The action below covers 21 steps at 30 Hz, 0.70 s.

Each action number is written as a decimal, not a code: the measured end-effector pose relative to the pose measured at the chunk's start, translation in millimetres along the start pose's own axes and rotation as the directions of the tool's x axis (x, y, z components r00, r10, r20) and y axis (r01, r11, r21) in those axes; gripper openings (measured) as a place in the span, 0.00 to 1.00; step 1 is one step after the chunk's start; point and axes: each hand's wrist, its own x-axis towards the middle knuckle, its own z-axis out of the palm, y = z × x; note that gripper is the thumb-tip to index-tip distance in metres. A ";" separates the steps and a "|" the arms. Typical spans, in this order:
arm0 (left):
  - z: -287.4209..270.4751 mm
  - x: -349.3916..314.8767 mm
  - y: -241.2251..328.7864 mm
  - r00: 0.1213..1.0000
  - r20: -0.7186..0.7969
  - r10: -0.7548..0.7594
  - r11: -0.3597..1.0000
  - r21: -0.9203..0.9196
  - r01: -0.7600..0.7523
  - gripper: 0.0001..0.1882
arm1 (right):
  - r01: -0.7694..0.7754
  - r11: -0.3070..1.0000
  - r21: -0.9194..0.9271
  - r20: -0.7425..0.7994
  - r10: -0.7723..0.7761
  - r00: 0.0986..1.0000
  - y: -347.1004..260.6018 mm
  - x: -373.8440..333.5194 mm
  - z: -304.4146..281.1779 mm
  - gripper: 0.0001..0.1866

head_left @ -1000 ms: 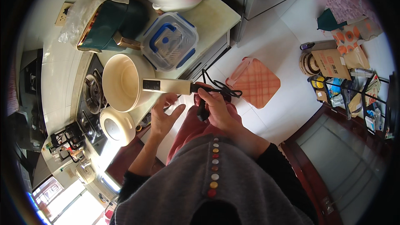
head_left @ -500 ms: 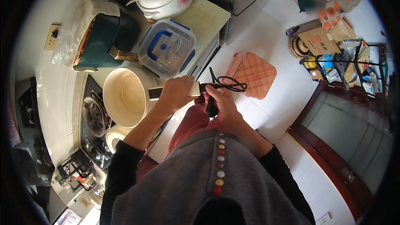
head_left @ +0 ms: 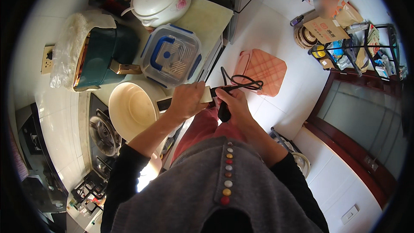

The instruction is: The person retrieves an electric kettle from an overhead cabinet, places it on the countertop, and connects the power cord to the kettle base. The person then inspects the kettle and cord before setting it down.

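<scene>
A deep cream-coloured pot (head_left: 133,105) hangs on my left side, its mouth turned up toward me and nothing visible inside. My left hand (head_left: 188,100) is wrapped round its long handle (head_left: 164,104), which is black and cream. At the handle's far end my right hand (head_left: 236,107) pinches a black cord (head_left: 248,83), bunched in loose loops that stick out past the fingers. A black piece (head_left: 224,113), perhaps the plug, hangs below my right thumb. My right palm hides part of the cord.
A gas stove (head_left: 102,133) lies left of the pot. On the counter stand a dark green appliance (head_left: 101,56), a clear lidded box (head_left: 170,56) and a white flowered tureen (head_left: 161,0). A reddish plaid-topped stool (head_left: 263,72) is ahead on the floor; a crowded black rack (head_left: 358,49) stands far right.
The view has shifted a little, and more shows at my lower right. Both hands keep their holds. The cord loops have moved slightly up and right of my fingers.
</scene>
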 end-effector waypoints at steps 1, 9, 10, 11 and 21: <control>0.6 0.0 -0.3 1.000 -0.012 0.006 1.000 0.006 -0.006 0.22 | 0.001 1.000 0.001 0.005 -0.001 1.000 -0.3 0.0 0.2 0.11; 2.1 1.2 0.1 0.999 -0.018 0.027 0.999 0.037 -0.027 0.21 | 0.061 0.997 0.045 -0.020 -0.060 0.998 -1.7 -5.6 6.2 0.12; 2.3 1.0 0.4 1.000 -0.018 0.025 0.999 0.035 -0.025 0.21 | 0.037 0.998 0.043 -0.047 -0.035 0.998 -1.0 -6.4 6.9 0.12; 2.6 0.9 0.8 0.999 -0.027 0.027 0.999 0.043 -0.026 0.21 | 0.027 0.998 0.061 -0.054 -0.024 0.998 -0.3 -6.6 7.8 0.12; 4.6 5.1 1.9 1.000 -0.017 -0.011 0.998 0.067 0.012 0.21 | 0.094 0.995 -0.011 -0.056 -0.095 0.994 -0.9 -1.7 7.4 0.13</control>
